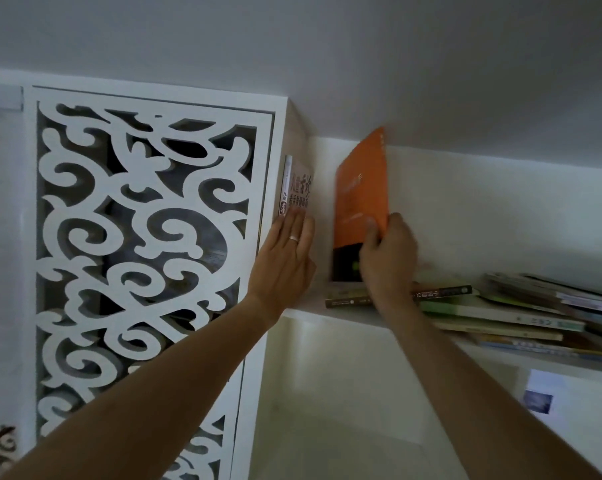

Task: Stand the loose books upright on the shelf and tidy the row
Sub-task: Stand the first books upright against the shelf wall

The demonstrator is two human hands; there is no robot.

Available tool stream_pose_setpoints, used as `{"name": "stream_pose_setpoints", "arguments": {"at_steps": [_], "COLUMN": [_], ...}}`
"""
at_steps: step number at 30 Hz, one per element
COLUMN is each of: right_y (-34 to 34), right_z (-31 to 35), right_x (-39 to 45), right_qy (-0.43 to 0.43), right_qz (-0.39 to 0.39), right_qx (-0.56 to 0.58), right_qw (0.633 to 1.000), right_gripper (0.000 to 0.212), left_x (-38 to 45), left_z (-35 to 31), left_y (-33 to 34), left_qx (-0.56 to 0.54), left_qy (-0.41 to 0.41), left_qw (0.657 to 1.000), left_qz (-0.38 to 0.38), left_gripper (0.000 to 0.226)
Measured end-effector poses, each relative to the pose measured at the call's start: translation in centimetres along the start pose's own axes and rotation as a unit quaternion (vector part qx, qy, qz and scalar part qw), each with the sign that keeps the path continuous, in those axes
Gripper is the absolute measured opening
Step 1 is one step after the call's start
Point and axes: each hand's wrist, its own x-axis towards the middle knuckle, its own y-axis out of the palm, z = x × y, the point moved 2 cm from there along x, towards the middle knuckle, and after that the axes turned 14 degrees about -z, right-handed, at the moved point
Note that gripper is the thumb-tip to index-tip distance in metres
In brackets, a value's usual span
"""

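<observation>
Fingers (374,225) of my right hand (387,258) pinch the orange book (361,195), upright on the shelf (355,315). Left hand (285,258) lies flat, fingers straight (ring visible), against a pale book (297,188) at the left wall. Loose books (521,313) lie stacked to the right.

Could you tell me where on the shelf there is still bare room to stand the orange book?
Free: the gap between the upright book under the left hand and the orange book gripped by the right hand. Crowded: the right of the shelf, where flat books lie piled under and beyond the right hand.
</observation>
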Motion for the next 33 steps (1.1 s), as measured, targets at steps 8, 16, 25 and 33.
{"name": "stream_pose_setpoints", "arguments": {"at_steps": [8, 16, 25, 33], "right_y": [4.7, 4.5, 6.8, 6.0], "right_z": [2.7, 2.0, 2.5, 3.0], "right_x": [-7.0, -5.7, -5.9, -5.4], "right_qy": [0.132, 0.076, 0.025, -0.004], "right_qz": [0.236, 0.410, 0.360, 0.388], "right_qx": [0.248, 0.227, 0.113, 0.094], "right_qw": [0.930, 0.880, 0.926, 0.917], "right_gripper": [0.039, 0.050, 0.060, 0.062], "left_x": [-0.4, -0.6, -1.6, -2.2], "left_z": [0.4, 0.4, 0.7, 0.6], "left_y": [-0.4, -0.6, 0.8, 0.6], "left_qx": [-0.116, -0.122, -0.100, -0.087], "left_qy": [-0.065, -0.073, -0.062, -0.068], "left_qw": [0.988, 0.979, 0.981, 0.983], "left_qz": [-0.083, -0.149, -0.157, -0.149], "left_gripper": [0.058, 0.055, 0.048, 0.056]}}
